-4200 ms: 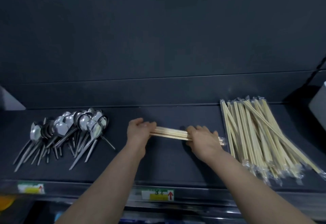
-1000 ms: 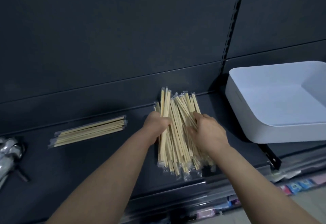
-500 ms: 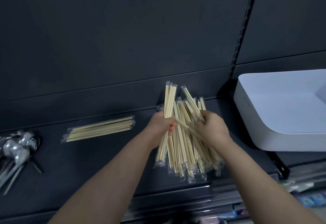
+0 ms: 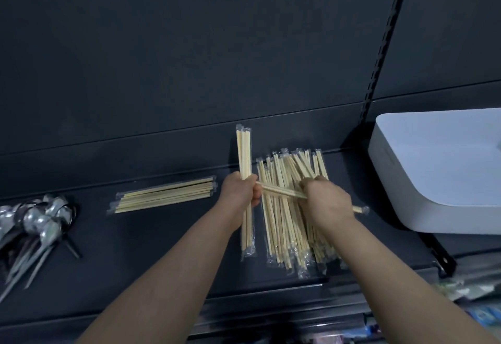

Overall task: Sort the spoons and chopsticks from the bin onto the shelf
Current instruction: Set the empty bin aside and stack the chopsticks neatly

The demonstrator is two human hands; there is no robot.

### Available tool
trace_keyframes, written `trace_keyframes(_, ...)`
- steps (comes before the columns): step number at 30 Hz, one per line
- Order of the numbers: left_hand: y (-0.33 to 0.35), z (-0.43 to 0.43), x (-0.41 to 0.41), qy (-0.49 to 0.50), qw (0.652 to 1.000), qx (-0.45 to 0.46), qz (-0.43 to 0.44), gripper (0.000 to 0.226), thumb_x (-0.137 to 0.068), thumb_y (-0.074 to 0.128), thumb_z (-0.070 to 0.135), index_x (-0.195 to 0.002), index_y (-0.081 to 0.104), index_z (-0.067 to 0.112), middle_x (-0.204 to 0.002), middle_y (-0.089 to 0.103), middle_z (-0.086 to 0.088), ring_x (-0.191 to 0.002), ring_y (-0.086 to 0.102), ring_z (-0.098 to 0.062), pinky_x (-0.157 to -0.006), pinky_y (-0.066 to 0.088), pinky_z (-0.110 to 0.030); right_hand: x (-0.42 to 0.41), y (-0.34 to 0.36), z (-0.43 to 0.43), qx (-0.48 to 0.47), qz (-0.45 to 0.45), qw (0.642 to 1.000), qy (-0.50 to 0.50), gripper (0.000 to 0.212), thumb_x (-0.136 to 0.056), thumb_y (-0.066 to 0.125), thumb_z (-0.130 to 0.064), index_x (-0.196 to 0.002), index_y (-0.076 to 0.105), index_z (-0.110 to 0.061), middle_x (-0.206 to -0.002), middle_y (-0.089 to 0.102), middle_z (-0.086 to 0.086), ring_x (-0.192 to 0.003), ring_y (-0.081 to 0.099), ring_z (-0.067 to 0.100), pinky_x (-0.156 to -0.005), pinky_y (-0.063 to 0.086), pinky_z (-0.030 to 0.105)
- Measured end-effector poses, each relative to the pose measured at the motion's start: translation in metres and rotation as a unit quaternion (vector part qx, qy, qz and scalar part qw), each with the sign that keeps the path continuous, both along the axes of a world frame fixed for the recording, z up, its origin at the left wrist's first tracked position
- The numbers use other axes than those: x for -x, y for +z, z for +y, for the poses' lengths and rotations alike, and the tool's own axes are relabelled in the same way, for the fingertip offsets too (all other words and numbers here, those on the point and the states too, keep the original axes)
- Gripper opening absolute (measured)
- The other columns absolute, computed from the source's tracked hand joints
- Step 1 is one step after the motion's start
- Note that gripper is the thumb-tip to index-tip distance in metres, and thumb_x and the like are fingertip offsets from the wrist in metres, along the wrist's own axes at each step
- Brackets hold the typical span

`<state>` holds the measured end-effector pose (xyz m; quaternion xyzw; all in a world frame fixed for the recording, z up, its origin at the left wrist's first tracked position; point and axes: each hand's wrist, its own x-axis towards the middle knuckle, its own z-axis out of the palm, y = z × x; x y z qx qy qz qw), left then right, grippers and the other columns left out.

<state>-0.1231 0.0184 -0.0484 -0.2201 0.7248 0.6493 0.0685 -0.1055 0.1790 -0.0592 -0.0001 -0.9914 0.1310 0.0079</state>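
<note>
Left hand [image 4: 238, 194]: fingers curled round a held bundle [image 4: 244, 148] of wrapped chopsticks, gripped near its middle. The bundle points away from the person and sits just left of the loose pile.
Right hand [image 4: 328, 202]: fingers closed on a single wrapped pair [image 4: 282, 191], held over the loose pile. The pair runs crosswise; its left end reaches the left hand's fingers and its right end sticks out past the wrist.
Lower level: blurred packaged goods [image 4: 477, 292] show below the shelf at the bottom right; what they are cannot be told.
Front lip [image 4: 271, 300]: dark strip along the near edge of the shelf.
Shelf [image 4: 151, 248]: dark, flat surface carrying all sorted items.
Spoons [image 4: 40, 224]: metal, heaped at the far left of the shelf, bowls to the rear and handles fanned towards the person. Well apart from the chopsticks.
Loose pile [image 4: 279, 229]: many wrapped chopsticks lying front to back under the right hand, uneven at both ends, near the bin.
Crosswise set [image 4: 165, 194]: a tidy group of wrapped chopsticks lying left to right, between the spoons and the left hand.
Bin [image 4: 401, 181]: white, rounded corners, at the right end of the shelf; the part of its inside in view shows nothing in it.
Back panel [image 4: 189, 59]: dark, plain wall behind the shelf.
Slotted rail [image 4: 387, 45]: vertical strip in the panel, above the bin's left corner.
</note>
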Motion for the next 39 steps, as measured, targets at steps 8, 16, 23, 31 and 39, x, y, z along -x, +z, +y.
trace_keyframes(8,0.019,-0.008,-0.015,0.017,0.989,-0.125,0.072,0.012,-0.099,0.047,0.014,-0.099,0.058,0.009,-0.091,0.067,-0.010,-0.081,0.064,-0.022,-0.076,0.054,-0.035,0.002,0.040,-0.043,0.220,-0.042,0.973,0.058,0.030,-0.102,0.037,-0.026,-0.120,0.051,-0.006,-0.118,0.054,0.014,-0.104,0.055,0.031,-0.079,0.041,0.031)
trace_keyframes(16,0.063,-0.043,-0.034,-0.012,0.961,-0.043,0.273,0.024,-0.101,0.041,0.036,-0.095,0.063,0.029,-0.104,0.072,0.004,-0.096,0.064,-0.018,-0.091,0.050,-0.038,-0.009,0.050,-0.117,0.421,-0.091,0.882,0.192,0.045,-0.100,0.041,-0.028,-0.140,0.024,-0.018,-0.123,0.052,0.003,-0.113,0.054,0.015,-0.096,0.048,0.039)
trace_keyframes(23,0.072,-0.091,-0.045,-0.098,0.950,-0.009,0.296,0.014,-0.084,0.066,0.018,-0.096,0.061,0.020,-0.095,0.068,-0.014,-0.089,0.064,-0.013,-0.084,0.053,-0.028,-0.015,0.047,-0.148,0.450,-0.052,0.864,0.221,0.051,-0.100,0.044,-0.021,-0.148,0.027,-0.028,-0.125,0.057,0.001,-0.105,0.059,0.012,-0.078,0.051,0.015)
trace_keyframes(31,0.049,-0.110,-0.049,-0.115,0.967,-0.024,0.225,0.018,-0.091,0.063,0.007,-0.109,0.059,0.003,-0.092,0.059,-0.007,-0.086,0.056,-0.015,-0.080,0.049,-0.026,-0.029,-0.002,-0.163,0.521,-0.145,0.822,0.182,0.032,-0.097,0.051,-0.012,-0.121,0.043,-0.033,-0.114,0.059,-0.016,-0.102,0.056,-0.006,-0.089,0.045,0.016)
trace_keyframes(39,0.047,-0.132,-0.037,-0.026,0.954,-0.148,0.258,0.012,-0.093,0.058,0.011,-0.104,0.056,0.015,-0.089,0.063,-0.003,-0.088,0.066,-0.011,-0.077,0.055,-0.024,-0.022,-0.008,-0.177,0.371,-0.090,0.914,0.136,0.005,-0.099,0.046,-0.018,-0.104,0.044,-0.017,-0.094,0.054,0.001,-0.087,0.052,0.019,-0.080,0.045,0.036)
